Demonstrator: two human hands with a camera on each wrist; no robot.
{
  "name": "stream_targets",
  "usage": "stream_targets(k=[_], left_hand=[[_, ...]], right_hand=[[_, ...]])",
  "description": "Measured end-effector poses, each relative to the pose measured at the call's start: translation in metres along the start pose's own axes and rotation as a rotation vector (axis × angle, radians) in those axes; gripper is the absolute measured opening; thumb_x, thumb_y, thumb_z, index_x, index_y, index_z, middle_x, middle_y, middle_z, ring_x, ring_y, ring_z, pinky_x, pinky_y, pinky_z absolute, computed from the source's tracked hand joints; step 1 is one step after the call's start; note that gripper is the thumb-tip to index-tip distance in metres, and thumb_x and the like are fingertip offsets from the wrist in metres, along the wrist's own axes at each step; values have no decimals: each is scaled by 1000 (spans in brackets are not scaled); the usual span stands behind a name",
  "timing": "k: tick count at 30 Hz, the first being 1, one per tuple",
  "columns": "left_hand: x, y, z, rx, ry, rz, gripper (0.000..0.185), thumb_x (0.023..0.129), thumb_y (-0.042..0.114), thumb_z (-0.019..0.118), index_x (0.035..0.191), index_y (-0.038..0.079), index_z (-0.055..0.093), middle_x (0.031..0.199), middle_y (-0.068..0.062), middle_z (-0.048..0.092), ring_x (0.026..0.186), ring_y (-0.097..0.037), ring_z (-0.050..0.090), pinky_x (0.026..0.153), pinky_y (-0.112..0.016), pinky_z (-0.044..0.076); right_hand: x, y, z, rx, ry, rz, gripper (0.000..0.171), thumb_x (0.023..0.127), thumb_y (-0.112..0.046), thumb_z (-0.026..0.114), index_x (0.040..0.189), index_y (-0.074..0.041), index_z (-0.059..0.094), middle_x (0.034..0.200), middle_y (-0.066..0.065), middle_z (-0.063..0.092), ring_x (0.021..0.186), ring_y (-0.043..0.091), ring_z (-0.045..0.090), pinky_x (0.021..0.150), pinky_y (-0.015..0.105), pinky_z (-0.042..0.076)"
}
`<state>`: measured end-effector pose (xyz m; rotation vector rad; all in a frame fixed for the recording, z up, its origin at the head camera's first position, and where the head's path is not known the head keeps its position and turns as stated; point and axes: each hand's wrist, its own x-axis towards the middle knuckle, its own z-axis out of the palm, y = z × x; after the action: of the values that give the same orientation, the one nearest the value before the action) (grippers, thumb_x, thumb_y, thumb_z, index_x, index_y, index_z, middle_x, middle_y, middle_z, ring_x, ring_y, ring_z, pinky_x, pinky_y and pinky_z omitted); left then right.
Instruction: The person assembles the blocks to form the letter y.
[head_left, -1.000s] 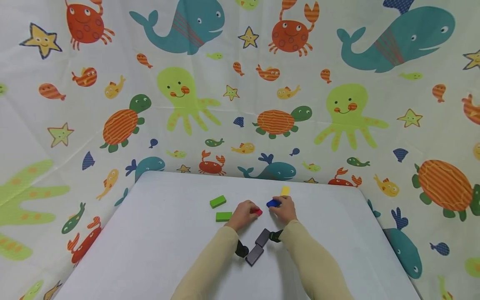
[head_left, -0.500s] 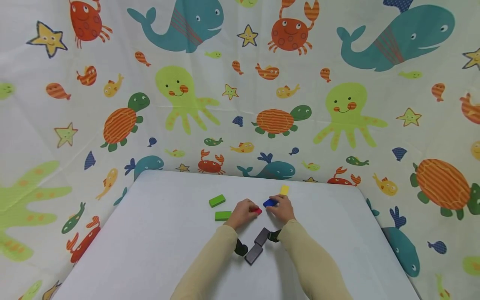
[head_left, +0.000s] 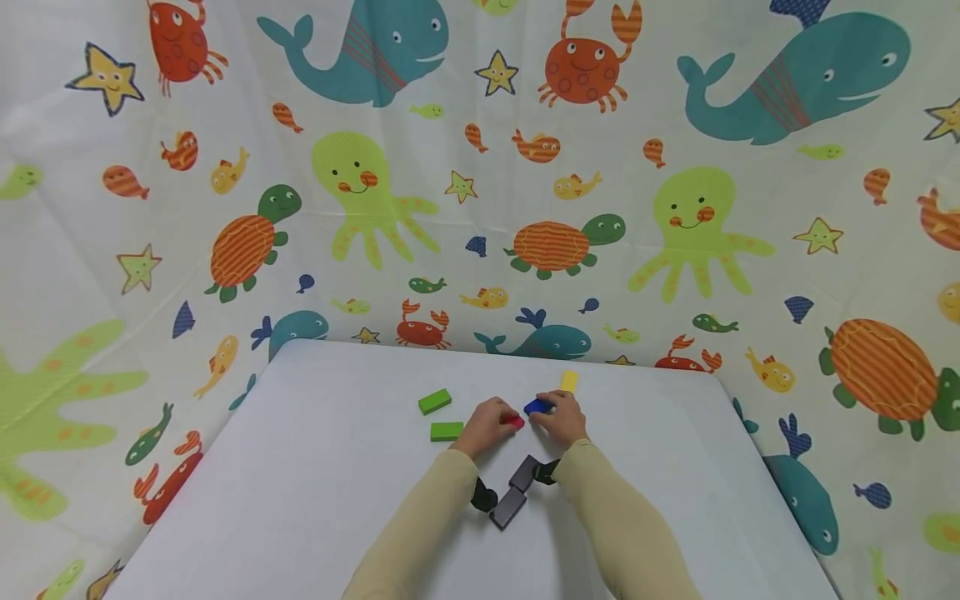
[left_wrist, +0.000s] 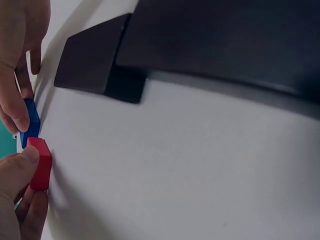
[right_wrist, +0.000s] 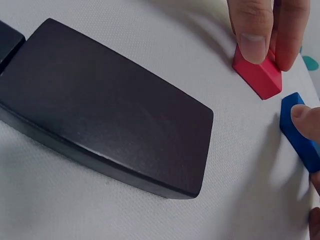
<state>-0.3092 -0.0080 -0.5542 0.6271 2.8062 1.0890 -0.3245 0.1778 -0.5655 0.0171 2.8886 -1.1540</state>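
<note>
Left hand pinches a small red block, smooth and sharp-edged, between thumb and fingers on the white, finely woven tablecloth. Right hand grips an oblong blue block just beside it, the 2 blocks close but apart. 2 flat dark slabs with rounded edges lie near the wrists; 2 green blocks sit to the left, 1 yellow block behind.

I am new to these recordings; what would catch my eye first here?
At the middle of the white table, the left hand pinches a small red block and the right hand pinches a small blue block. Two dark grey blocks lie nearer the person.
</note>
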Motion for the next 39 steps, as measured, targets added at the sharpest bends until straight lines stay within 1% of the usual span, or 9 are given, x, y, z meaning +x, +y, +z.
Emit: stream_targets(k=[5, 9, 13, 17, 23, 30, 34, 39], left_hand=[[5, 1, 1, 16, 3, -3, 22, 87, 7, 74, 107, 1, 73, 100, -9, 64, 94, -22, 59, 89, -37, 50], [8, 1, 3, -6, 3, -9, 21, 86, 7, 74, 107, 1, 74, 100, -9, 64, 94, -22, 59, 89, -37, 50], [8, -2, 4, -28, 10, -11, 21, 86, 7, 74, 106, 1, 74, 98, -9, 65, 92, -21, 59, 87, -36, 51], [9, -3, 4, -23, 22, 0, 22, 85, 7, 75, 106, 0, 73, 97, -9, 65, 90, -20, 58, 84, -34, 51], [9, -2, 4, -45, 34, -10, 25, 85, 6, 75, 108, -3, 71, 95, -10, 64, 87, -18, 56, 82, -34, 50], [7, -1, 2, -21, 56, 20, 24, 83, 6, 76, 104, -5, 72, 93, -12, 65, 85, -19, 56, 80, -33, 50], [7, 0, 1, -21, 61, 26, 23, 82, 6, 77, 102, -4, 72, 92, -12, 65, 85, -20, 56, 81, -34, 50], [8, -1, 1, -17, 57, 25, 22, 81, 6, 78, 101, -4, 72, 91, -10, 64, 84, -19, 55, 80, -32, 50]], right_hand=[[2, -2, -3, 2, 0, -12, 43, 85, -24, 74, 124, -9, 67, 131, 22, 50, 122, 42, 47, 100, 64, 34], [4, -2, -5, -7, -11, -13, 42, 86, -25, 74, 124, -9, 67, 131, 21, 51, 122, 41, 47, 100, 64, 34], [3, -2, -4, -6, -18, -6, 42, 86, -26, 73, 124, -10, 67, 132, 21, 51, 123, 41, 47, 100, 65, 33], [3, -3, -3, -5, -26, -7, 42, 86, -27, 73, 125, -11, 67, 133, 20, 52, 124, 42, 46, 100, 66, 32], [3, -5, -4, -11, -38, -8, 40, 87, -28, 73, 123, -12, 68, 133, 18, 54, 125, 41, 47, 101, 66, 31], [4, -5, -1, -13, -29, -16, 38, 86, -29, 73, 121, -12, 70, 131, 17, 55, 122, 40, 49, 99, 66, 31], [6, -3, 3, -11, -19, -16, 38, 86, -30, 73, 120, -13, 70, 130, 17, 55, 121, 40, 49, 98, 66, 31], [7, -4, 5, -15, -23, -16, 37, 86, -30, 74, 120, -14, 70, 130, 17, 56, 122, 39, 48, 98, 67, 31]])
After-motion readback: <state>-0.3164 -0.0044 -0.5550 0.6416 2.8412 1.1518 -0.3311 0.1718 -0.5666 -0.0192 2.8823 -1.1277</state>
